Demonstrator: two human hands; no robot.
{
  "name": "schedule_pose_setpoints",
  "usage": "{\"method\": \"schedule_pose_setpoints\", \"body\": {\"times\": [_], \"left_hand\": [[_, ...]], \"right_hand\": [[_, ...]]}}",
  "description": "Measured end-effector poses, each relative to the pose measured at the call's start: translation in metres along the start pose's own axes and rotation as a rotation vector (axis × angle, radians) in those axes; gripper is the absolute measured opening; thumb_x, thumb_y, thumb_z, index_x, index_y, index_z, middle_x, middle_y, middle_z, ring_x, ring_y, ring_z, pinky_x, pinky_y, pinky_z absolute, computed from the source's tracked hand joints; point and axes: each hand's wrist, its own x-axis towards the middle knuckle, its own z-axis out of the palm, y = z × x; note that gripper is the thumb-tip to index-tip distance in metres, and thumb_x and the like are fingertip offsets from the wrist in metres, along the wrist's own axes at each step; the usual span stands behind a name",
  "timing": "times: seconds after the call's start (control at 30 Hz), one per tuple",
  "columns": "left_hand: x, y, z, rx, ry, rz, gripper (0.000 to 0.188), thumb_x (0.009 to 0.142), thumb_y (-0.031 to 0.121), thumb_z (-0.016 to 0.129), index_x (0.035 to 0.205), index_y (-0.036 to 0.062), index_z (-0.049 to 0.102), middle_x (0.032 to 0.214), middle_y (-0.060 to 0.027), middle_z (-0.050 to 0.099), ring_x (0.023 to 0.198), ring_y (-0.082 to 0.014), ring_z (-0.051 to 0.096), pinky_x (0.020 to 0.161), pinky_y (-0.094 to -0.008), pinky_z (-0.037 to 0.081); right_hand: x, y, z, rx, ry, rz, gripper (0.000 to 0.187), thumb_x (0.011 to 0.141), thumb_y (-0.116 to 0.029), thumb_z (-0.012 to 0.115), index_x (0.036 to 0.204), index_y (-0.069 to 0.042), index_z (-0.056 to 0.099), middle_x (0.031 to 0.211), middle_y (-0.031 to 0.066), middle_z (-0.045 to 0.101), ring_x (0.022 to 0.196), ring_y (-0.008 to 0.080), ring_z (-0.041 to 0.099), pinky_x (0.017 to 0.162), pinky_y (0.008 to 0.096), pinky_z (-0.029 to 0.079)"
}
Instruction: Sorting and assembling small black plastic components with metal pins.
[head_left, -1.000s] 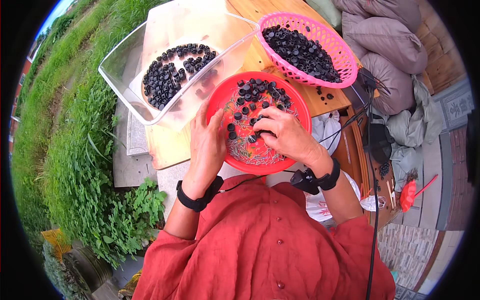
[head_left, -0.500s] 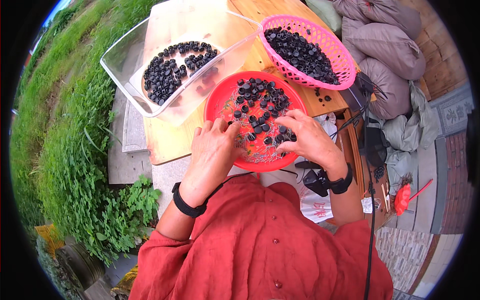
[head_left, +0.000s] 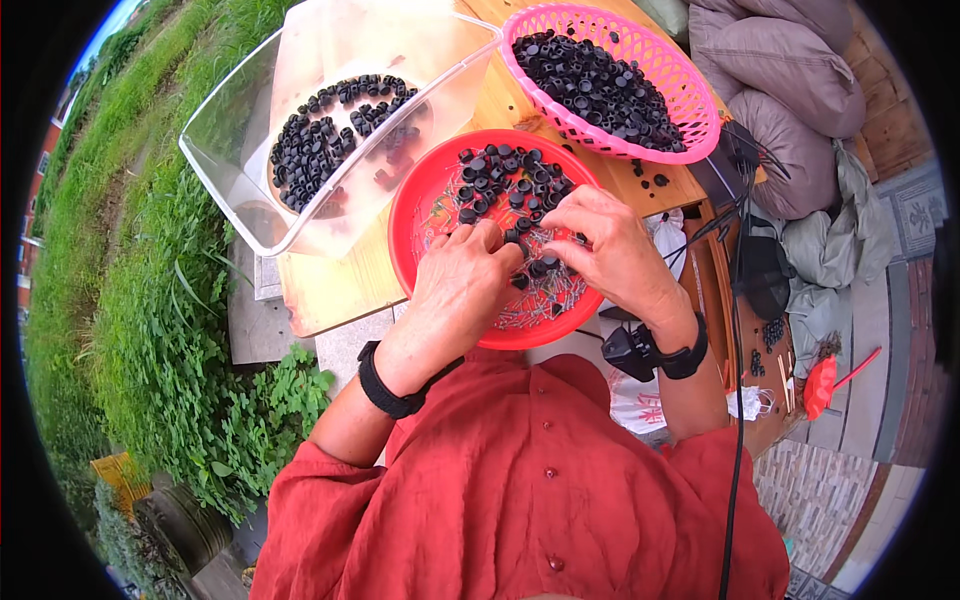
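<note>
Both forearms (head_left: 352, 422) slant up and inward over the red tray (head_left: 403, 225). The left hand (head_left: 460, 282), back upward, curls its fingers down among the black caps (head_left: 484, 184); its fingertips are hidden, so I cannot tell whether it grips any. The right hand (head_left: 622, 255) reaches in from the right, fingers bent, thumb lying below them and turned inward, close to more caps; whether it pinches one is unclear. The caps lie in the tray with loose metal pins (head_left: 525, 315), beside the pink basket (head_left: 672, 75)
</note>
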Motion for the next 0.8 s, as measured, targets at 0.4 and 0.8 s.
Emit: {"method": "schedule_pose_setpoints", "body": {"times": [0.4, 0.8], "left_hand": [[-0.006, -0.010, -0.001, -0.166, 0.171, -0.086, 0.005, 0.079, 0.002, 0.064, 0.083, 0.0025, 0.061, 0.079, -0.0125, 0.057, 0.076, -0.0321, 0.059, 0.064, -0.0392, 0.047], [-0.013, -0.017, -0.009, -0.322, 0.234, -0.289, 0.003, 0.086, -0.001, 0.060, 0.086, -0.0021, 0.057, 0.078, -0.0111, 0.059, 0.068, -0.0220, 0.058, 0.064, -0.0328, 0.045]], "right_hand": [[-0.007, 0.002, 0.014, 0.014, 0.079, 0.055, 0.022, 0.076, -0.004, 0.069, 0.097, -0.004, 0.065, 0.089, 0.0099, 0.058, 0.086, 0.0289, 0.060, 0.075, 0.0392, 0.049], [-0.015, -0.005, 0.022, -0.136, -0.007, 0.008, 0.016, 0.075, -0.008, 0.071, 0.090, -0.004, 0.065, 0.083, 0.0092, 0.055, 0.083, 0.0273, 0.058, 0.075, 0.0385, 0.048]]}}
